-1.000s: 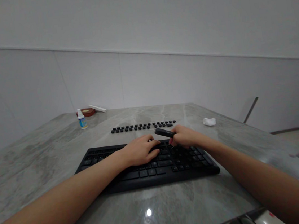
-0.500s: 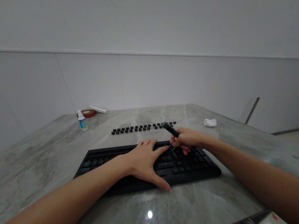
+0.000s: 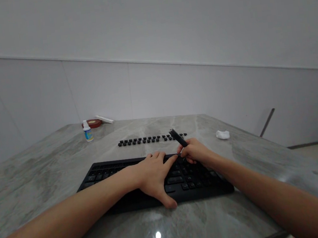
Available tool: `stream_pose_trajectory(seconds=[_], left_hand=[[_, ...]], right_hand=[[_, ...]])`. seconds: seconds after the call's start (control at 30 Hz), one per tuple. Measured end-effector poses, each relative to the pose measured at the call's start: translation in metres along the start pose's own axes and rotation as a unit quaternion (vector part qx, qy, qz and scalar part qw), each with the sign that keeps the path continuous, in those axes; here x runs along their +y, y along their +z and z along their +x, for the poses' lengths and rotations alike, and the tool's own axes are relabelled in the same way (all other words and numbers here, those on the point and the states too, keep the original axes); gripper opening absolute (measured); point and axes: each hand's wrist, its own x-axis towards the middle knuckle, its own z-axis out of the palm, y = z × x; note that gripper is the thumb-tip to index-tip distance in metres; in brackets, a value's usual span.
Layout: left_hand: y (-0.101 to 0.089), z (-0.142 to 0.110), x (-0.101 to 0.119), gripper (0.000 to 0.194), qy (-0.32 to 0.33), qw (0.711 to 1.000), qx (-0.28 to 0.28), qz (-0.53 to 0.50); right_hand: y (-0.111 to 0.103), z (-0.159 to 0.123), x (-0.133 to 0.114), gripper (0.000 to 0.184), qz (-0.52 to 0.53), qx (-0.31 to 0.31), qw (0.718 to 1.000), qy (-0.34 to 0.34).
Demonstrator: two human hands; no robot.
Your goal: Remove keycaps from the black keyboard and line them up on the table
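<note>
A black keyboard (image 3: 143, 179) lies flat on the grey marbled tabletop (image 3: 51, 163), and everything else is placed here in relation to it. The left hand (image 3: 153, 173) rests palm down on the middle of the keyboard, fingers spread apart and flat across the keys, the thumb reaching over the near edge onto the tabletop; it grips nothing. The right hand (image 3: 194, 151) sits over the far right part of the keyboard, just beside the left hand's fingertips, with its fingers closed around a slim black tool (image 3: 178, 138). The tool is tilted, its free end pointing up and away from the keyboard toward the far side; its lower end is hidden by the fingers, so whether it touches a key cannot be told.

Beyond the keyboard's far edge, a row of loose black keycaps (image 3: 150, 139) lies in a neat line parallel to it. Farther off, past the keyboard's far left corner, stands a small white bottle (image 3: 88, 131) with a blue label, and behind it a shallow red dish (image 3: 94, 123) with a white stick-like thing resting across it. Past the keyboard's far right corner, well apart, lies a small crumpled white wad (image 3: 222, 134).
</note>
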Motion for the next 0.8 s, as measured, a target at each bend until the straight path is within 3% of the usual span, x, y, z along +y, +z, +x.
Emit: stream_pose_trajectory(seconds=[0.13, 0.23, 0.33, 0.53, 0.8], left_hand=[[-0.010, -0.007, -0.005, 0.128, -0.019, 0.999, -0.045, 0.012], [-0.012, -0.014, -0.015, 0.129, -0.027, 0.998, -0.061, -0.008], [-0.009, -0.015, -0.024, 0.120, -0.004, 0.998, -0.036, -0.043], [0.003, -0.008, -0.029, 0.071, 0.076, 0.992, 0.043, -0.094], [0.008, -0.007, -0.033, 0.064, 0.117, 0.986, 0.062, -0.100]], right_hand=[[0.007, -0.006, -0.001, 0.023, 0.019, -0.030, 0.999, -0.024], [0.019, -0.007, -0.001, 0.025, 0.018, -0.015, 0.998, -0.062], [0.027, -0.005, 0.000, 0.022, 0.009, 0.019, 0.998, -0.061], [0.029, 0.002, 0.007, 0.023, -0.019, 0.078, 0.993, -0.086], [0.033, 0.002, 0.011, 0.024, 0.024, 0.090, 0.988, -0.123]])
